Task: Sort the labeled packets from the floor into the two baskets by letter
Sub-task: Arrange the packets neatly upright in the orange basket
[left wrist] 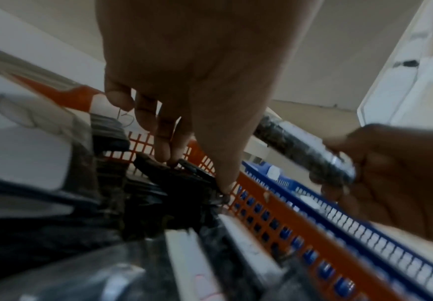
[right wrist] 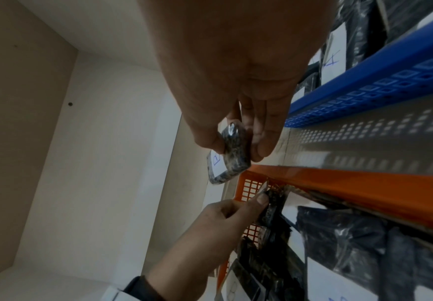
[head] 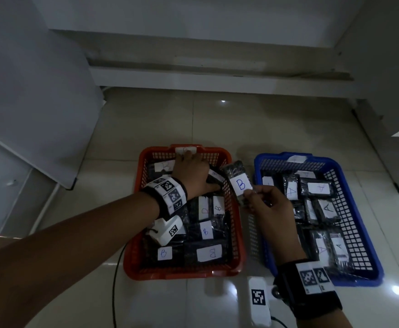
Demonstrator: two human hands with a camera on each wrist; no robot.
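The right hand (head: pixel 268 204) held a dark packet (head: pixel 237 182) with a white label marked B, its grip pinching the packet's near end between thumb and fingers. The packet hung tilted in the air above the gap between the two baskets, just beside the right rim of the orange basket (head: pixel 237 223) and not yet inside it. The left hand (head: pixel 192 172) reached into the far part of the orange basket; its thumb and fingertips touched a dark packet lying against the far right wall, and the pictures did not settle whether its grip was closed on that packet or only pressing it aside. The orange basket held dark packets labelled B, and a white tag was fixed to its far rim. The blue basket (head: pixel 350 216), just beside it on the floor (head: pixel 217 124), held packets labelled A. No loose packet showed on the visible floor, so the sorting was judged to be near its end. The step in hand was judged to be the placement of the B packet. The next move called for carrying it leftward over the orange rim, lowering it onto the packets already there, and loosening the right grip once the left hand had left room.
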